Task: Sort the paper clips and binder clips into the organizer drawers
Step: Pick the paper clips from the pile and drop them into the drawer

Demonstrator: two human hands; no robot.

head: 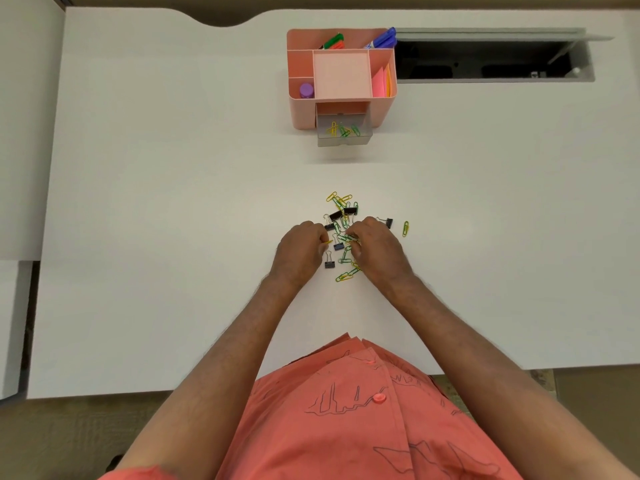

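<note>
A pile of green and yellow paper clips (pixel 341 202) mixed with black binder clips (pixel 349 211) lies on the white desk (pixel 173 202). My left hand (pixel 300 249) rests at the pile's left side, its fingers closed on a yellow paper clip. My right hand (pixel 375 247) is on the pile's right side, fingertips pinching green paper clips. A pink organizer (pixel 301 109) stands farther back; its clear drawer (pixel 344 140) is pulled out and holds several green and yellow paper clips. One binder clip (pixel 388 222) and one paper clip (pixel 405 229) lie apart to the right.
The organizer's top holds markers (pixel 382 39), a purple cap (pixel 306 90) and pink and orange sticky notes (pixel 381 83). An open cable slot (pixel 491 60) is cut into the desk right of the organizer. A binder clip (pixel 329 263) lies between my wrists.
</note>
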